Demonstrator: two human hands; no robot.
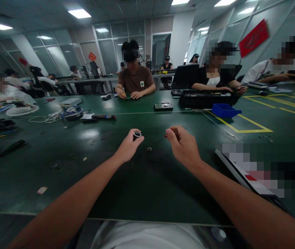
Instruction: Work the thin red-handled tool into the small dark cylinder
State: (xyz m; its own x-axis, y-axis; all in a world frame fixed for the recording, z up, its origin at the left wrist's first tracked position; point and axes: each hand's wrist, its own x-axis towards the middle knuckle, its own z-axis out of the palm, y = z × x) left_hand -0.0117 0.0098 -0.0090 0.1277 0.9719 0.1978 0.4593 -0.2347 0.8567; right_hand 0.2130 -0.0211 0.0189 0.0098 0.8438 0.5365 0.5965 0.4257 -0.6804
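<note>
My left hand (131, 144) is closed around a small black cylinder with a silver rim (137, 135), its round end facing up. Between the thumb and fingers of my right hand (182, 143) is a screwdriver (160, 139). Its thin shaft points left toward the cylinder without touching it, and my fingers hide most of the handle. On the green table between my hands lies a small round metallic part (149, 149), apart from both. Its exact kind is too small to make out.
A circuit-board device (163, 107) lies ahead, with a blue bin (225, 110) farther right. At right rests a white-edged flat object (240, 173), partly blurred. Cables (46, 118) and a dark pen-like tool (104, 117) lie left. A person in a brown shirt (136, 81) sits opposite.
</note>
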